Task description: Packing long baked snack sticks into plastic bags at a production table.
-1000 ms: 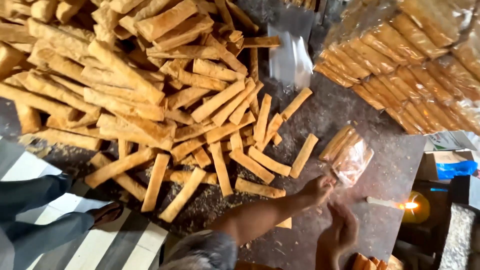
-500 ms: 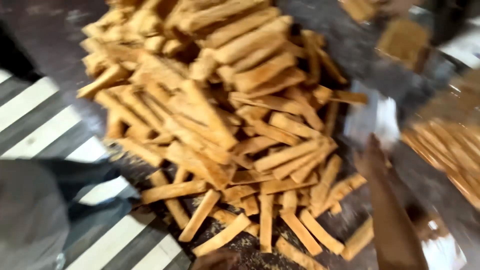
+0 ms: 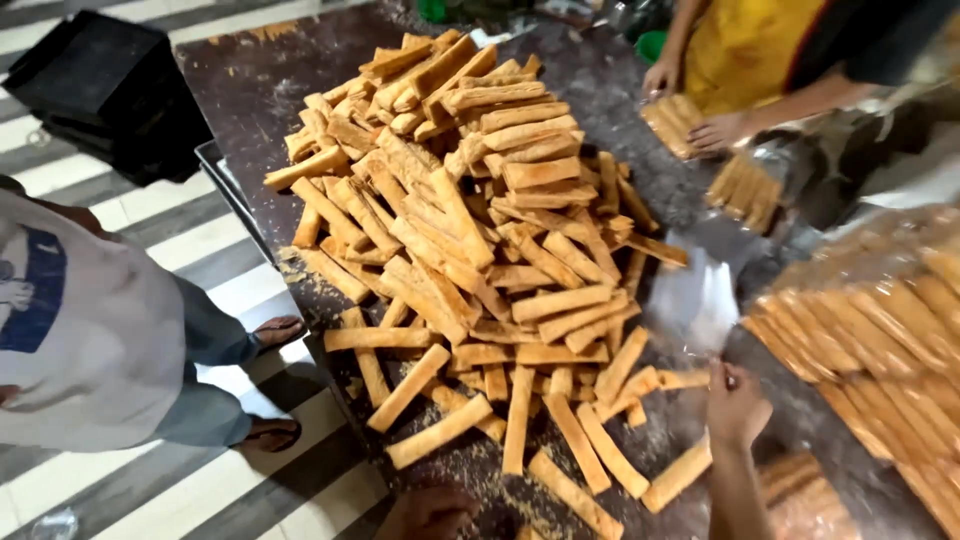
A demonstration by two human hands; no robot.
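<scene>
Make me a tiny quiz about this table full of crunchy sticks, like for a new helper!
1. True or false: the right hand pinches a clear plastic bag.
2. Where is the pile of baked sticks? A) on the dark table B) on the striped floor
3. What does the co-worker's hand rest beside?

Key: 1 true. 2 A. 3 A packed bundle of sticks.

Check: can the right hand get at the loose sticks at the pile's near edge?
Probably yes. The right hand holds a clear bag right beside the loose sticks, which lie flat and uncovered on the table, with nothing between. It would likely need to free fingers first.
</scene>
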